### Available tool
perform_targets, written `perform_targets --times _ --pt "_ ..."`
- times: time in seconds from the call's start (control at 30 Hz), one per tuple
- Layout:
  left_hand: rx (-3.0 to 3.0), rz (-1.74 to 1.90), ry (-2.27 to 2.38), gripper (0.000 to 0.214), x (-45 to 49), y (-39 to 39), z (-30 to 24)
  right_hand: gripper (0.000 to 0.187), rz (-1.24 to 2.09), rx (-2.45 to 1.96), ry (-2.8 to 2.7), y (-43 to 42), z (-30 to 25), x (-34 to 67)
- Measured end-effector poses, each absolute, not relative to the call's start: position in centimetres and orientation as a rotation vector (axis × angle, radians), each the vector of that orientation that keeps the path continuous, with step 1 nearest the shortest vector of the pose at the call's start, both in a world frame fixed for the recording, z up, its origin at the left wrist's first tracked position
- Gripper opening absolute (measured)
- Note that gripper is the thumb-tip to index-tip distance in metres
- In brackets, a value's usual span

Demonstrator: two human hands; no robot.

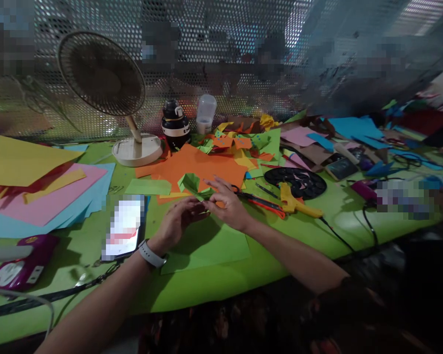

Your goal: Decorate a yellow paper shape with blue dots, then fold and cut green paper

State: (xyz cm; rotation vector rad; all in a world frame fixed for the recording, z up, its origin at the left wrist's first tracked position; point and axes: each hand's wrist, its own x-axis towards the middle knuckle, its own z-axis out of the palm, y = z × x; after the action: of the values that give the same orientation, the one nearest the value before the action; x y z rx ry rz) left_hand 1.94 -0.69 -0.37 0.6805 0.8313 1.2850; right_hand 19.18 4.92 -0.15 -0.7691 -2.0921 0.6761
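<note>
Near the middle of the table, my left hand (176, 222) is closed on the lower part of a folded piece of green paper (189, 182). My right hand (227, 205) pinches the same paper from the other side between thumb and index finger, its other fingers stretched away. The paper's creased flaps stand up above my fingers; its lower end is hidden by them. Beneath my hands lies a flat green sheet (214, 248). Just beyond are orange sheets (206, 164) and a green strip (148, 187). Orange-handled scissors (264, 204) lie right of my right hand.
A yellow glue gun (299, 204) and black round tray (297, 182) lie to the right. A phone (127, 226) lies left, near colored sheets (47, 191) and a purple device (27, 263). A fan (138, 150), black bottle (175, 128) and clear bottle (205, 115) stand behind.
</note>
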Motion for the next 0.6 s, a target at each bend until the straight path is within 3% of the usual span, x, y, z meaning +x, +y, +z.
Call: perform_targets --times 0.6 --pt "0.7 1.31 0.929 0.011 2.07 -0.69 -0.73 0.024 0.869 -0.778 -2.007 4.6 -0.11 18.57"
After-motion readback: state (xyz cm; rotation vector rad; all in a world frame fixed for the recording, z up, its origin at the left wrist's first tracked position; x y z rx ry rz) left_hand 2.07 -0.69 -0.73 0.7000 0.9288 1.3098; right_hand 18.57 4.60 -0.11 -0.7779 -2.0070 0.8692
